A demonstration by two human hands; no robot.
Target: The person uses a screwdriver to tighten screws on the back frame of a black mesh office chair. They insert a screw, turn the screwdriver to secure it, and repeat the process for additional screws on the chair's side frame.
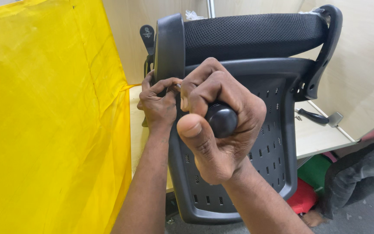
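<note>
The right hand (217,125) was closed in a fist round a tool with a round black knob (221,119); only the knob end showed past the fingers, with the thumb lying just below it, and the shaft was hidden. The tool pointed toward the seat base (265,147), a dark grey plastic shell with rows of small slots, which stood on its edge against the worktop (312,136).

The left hand (159,104) was pinched at the upper left corner of the shell, fingertips together close by the right knuckles; its grip was narrow, and what it held there was too small to tell. Just above it rose a black armrest (169,47), and behind that ran the mesh cushion (252,32), lying sideways. A small black lever (147,37) stood up at the left of the armrest.

A yellow cloth (53,121) filled the left of the view. On the worktop to the right lay a black-handled tool (319,117). Below it, near the floor, were red and green bags (308,186).
</note>
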